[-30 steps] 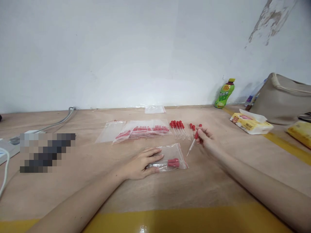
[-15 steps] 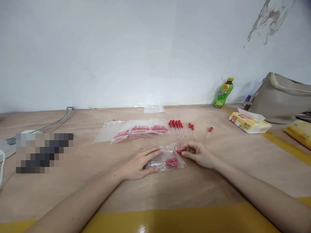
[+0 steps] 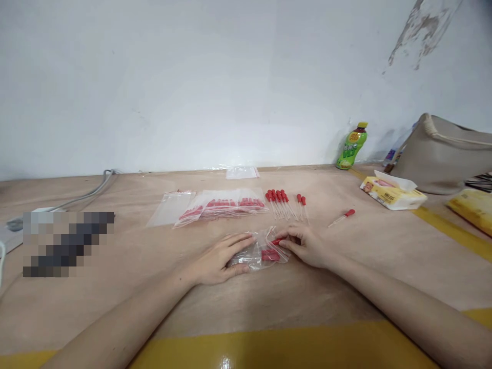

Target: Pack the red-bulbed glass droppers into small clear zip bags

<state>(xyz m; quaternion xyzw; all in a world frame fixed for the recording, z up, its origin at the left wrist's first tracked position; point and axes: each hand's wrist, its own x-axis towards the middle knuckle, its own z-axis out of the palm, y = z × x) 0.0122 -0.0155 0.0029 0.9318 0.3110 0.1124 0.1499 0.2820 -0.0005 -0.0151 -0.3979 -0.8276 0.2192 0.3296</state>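
Note:
A clear zip bag (image 3: 255, 252) lies on the table in front of me with red-bulbed droppers inside. My left hand (image 3: 221, 259) rests flat on its left side, fingers spread. At the bag's mouth on the right, my right hand (image 3: 303, 245) pinches the red bulb of a dropper (image 3: 277, 241), whose thin end is inside the bag. Beyond my hands lies a group of loose droppers (image 3: 277, 197), with two more (image 3: 301, 200) beside it. A single dropper (image 3: 349, 213) lies farther right.
Filled zip bags (image 3: 223, 205) overlap behind my left hand, and a flat bag (image 3: 242, 173) lies near the wall. At the right are a tissue pack (image 3: 392, 192), a green bottle (image 3: 351, 146) and a grey-beige bag (image 3: 442, 154). A cable (image 3: 92, 192) runs at the left.
My right hand has moved a little left, pushing the dropper deeper into the bag. The lone dropper at the right has rolled rightward and turned. My left hand stays put.

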